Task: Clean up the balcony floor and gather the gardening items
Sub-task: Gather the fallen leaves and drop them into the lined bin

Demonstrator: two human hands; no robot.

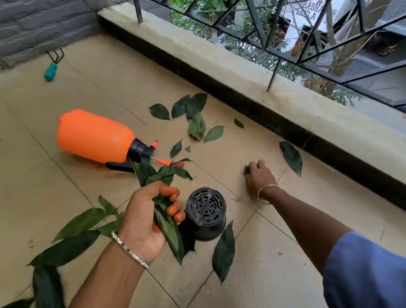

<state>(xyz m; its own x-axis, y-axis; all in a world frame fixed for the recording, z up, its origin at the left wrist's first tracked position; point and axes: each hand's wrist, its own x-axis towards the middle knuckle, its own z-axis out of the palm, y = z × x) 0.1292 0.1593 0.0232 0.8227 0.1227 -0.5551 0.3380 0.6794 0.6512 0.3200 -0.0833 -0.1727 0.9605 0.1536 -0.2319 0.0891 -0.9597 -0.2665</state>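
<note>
**Gathering leaves off the balcony floor**

The left hand (144,219) is gripping a bunch (168,231) of green leaves, fingers curled tight round the stems, and is holding it above the floor (262,274). The right hand (259,176) is reaching out to the tile near the ledge (238,72), its fingers curling down over a small dark scrap (246,170); whether it is actually gripping the scrap cannot be told.

A black pot (206,213) is lying between the two hands with its slotted base facing up. An orange sprayer (95,136) is lying on its side beyond the bunch, its nozzle pointing towards the ledge. Loose leaves (224,251) are lying scattered round the pot, past the sprayer and at the lower left. A rake (52,67) with a teal handle is lying well apart, close to the far wall.
</note>
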